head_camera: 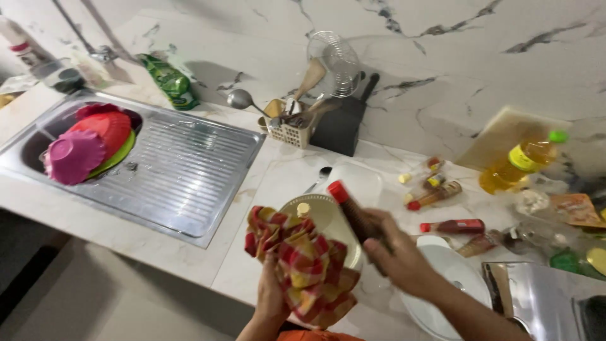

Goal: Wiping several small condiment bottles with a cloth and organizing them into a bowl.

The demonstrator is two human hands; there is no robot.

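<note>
Nearest us, our left hand (pixel 273 297) is bunched tight around one checked cloth (pixel 302 265) of red, yellow and white, crumpled into folds that hide the fingers. Our right hand (pixel 394 252) grips one dark bottle (pixel 355 215) with a red cap, tilted so the cap points up and left, just above the cloth. Behind both hands lies one pale plate (pixel 322 211), partly covered by the cloth. Right of our right hand we count one white bowl (pixel 451 284); beyond it, three small red-capped sauce bottles (pixel 454 225) and one large oil bottle (pixel 521 165) with a green cap. Far left of our left hand, the sink (pixel 183 170) holds three bowls (pixel 95 142): pink, red and green.
</note>
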